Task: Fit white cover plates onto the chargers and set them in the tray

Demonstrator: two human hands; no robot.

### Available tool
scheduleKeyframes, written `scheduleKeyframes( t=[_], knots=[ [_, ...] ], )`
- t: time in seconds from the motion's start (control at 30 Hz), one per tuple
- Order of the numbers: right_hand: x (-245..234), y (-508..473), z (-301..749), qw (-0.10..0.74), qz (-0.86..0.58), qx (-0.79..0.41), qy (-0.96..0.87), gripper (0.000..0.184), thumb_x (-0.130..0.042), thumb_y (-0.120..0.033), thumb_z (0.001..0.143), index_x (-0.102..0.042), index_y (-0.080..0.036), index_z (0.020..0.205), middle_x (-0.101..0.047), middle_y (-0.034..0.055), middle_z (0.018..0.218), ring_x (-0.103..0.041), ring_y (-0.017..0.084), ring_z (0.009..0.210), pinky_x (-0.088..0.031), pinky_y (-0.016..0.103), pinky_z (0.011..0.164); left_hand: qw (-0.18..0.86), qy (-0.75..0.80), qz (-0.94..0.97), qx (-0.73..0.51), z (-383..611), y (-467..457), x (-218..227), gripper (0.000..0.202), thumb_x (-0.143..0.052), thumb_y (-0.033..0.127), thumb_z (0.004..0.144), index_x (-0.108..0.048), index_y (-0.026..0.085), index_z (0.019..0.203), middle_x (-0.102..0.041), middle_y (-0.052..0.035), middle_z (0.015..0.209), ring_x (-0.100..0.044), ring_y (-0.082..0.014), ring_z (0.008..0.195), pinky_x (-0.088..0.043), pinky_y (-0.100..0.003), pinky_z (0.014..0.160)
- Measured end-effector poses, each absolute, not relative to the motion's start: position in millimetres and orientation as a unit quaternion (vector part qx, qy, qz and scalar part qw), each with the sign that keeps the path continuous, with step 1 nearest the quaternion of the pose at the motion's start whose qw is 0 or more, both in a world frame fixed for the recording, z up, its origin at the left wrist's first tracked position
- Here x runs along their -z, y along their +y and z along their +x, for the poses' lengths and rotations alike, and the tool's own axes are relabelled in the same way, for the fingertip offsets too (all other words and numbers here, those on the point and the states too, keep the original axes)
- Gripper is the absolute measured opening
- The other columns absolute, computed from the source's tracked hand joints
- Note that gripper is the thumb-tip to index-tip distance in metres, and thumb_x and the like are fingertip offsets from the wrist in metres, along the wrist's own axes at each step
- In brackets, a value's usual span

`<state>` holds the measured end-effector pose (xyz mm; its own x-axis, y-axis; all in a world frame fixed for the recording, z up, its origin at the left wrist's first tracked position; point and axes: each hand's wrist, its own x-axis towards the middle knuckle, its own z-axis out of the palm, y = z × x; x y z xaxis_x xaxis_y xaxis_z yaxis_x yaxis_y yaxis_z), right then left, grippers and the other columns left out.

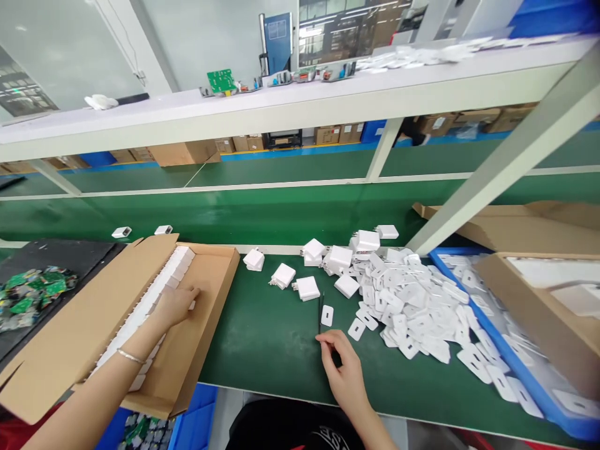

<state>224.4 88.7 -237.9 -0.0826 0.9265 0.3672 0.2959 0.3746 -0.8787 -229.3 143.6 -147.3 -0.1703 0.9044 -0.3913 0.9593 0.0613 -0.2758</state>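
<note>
My left hand (175, 306) reaches into an open cardboard box (213, 269), fingers closed on a small white charger housing (192, 305) that they mostly cover. Rows of white charger housings (145, 305) line the box's left side. Over the green bench, thumb and forefinger of my right hand (341, 362) pinch black tweezers (320, 315), whose tips point away from me. Just right of them lies one white cover plate (327, 315) with a slot. Several white chargers (307, 288) with metal prongs lie beyond, beside a heap of white cover plates (412, 306).
A blue tray (487, 325) of plates stands on the right, a cardboard box (539, 312) resting over it. Green circuit boards (32, 290) lie on a black mat at left. Above runs a white shelf (281, 106), with a slanted post (506, 144) at right.
</note>
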Motion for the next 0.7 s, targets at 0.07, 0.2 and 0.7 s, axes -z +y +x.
scheduleKeyframes(
  t=[0.07, 0.2, 0.7],
  knots=[
    [238, 93, 228, 0.491, -0.510, -0.264, -0.655, 0.016, -0.051, -0.023, 0.104, -0.067, -0.022, 0.106, -0.066, 0.0065, 0.095, -0.063, 0.019, 0.075, -0.054, 0.031, 0.069, 0.069, 0.718, 0.651, 0.234, -224, 144, 148, 0.037, -0.059, 0.013, 0.083, -0.066, 0.017, 0.119, -0.075, -0.0156, 0.119, -0.074, -0.0368, 0.101, -0.054, -0.041, 0.080],
    [243, 111, 238, 0.402, -0.596, -0.150, -0.678, 0.030, -0.056, -0.027, 0.098, -0.061, -0.021, 0.128, -0.065, 0.0115, 0.109, -0.064, 0.027, 0.093, -0.056, 0.039, 0.076, 0.085, 0.721, 0.650, 0.223, -217, 141, 150, 0.033, -0.058, 0.019, 0.082, -0.064, 0.019, 0.114, -0.074, -0.0149, 0.124, -0.073, -0.0358, 0.108, -0.053, -0.037, 0.077],
    [243, 142, 264, 0.296, -0.558, -0.120, -0.766, 0.031, -0.057, -0.034, 0.098, -0.060, -0.021, 0.126, -0.063, 0.0135, 0.121, -0.071, 0.029, 0.090, -0.059, 0.039, 0.068, 0.039, 0.825, 0.563, 0.032, -168, 119, 106, 0.032, -0.046, 0.045, 0.099, -0.057, 0.025, 0.122, -0.078, -0.0059, 0.104, -0.074, -0.0288, 0.092, -0.050, -0.033, 0.077]
  ],
)
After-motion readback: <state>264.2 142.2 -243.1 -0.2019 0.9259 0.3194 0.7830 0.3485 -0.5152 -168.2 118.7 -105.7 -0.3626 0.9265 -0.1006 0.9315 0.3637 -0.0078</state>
